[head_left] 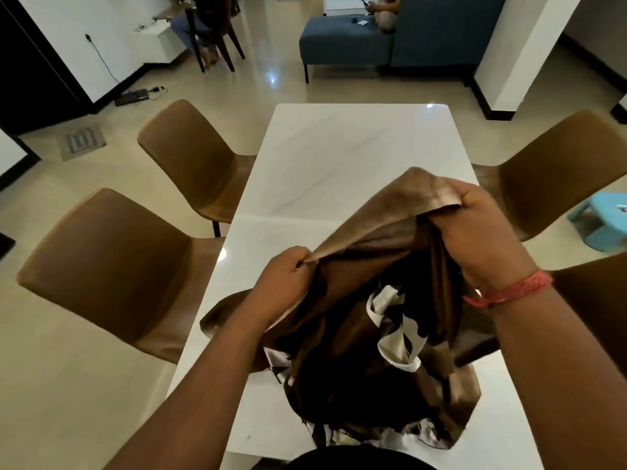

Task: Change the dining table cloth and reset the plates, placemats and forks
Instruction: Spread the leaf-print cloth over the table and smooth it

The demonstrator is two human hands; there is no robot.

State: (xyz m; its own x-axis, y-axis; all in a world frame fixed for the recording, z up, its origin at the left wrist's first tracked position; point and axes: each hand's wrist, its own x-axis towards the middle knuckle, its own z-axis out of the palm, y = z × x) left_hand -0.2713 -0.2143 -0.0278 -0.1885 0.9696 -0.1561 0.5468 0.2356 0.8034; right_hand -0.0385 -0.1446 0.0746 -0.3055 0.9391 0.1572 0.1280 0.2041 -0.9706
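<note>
A brown cloth (373,351) with white patches lies bunched at the near end of the white table (339,157), its lower folds spilling to the near edge. Both hands lift its upper edge off the heap: the left hand (283,276) pinches the hem between thumb and curled fingers, and the right hand (481,232), a red thread (509,288) on its wrist, grips a gathered corner in a closed fist. Beyond the cloth the tabletop runs bare to its far edge. Two brown chairs (112,266) stand along the left side, another (559,164) on the right. Farther off, tiled floor leads to a blue sofa (346,39).
</note>
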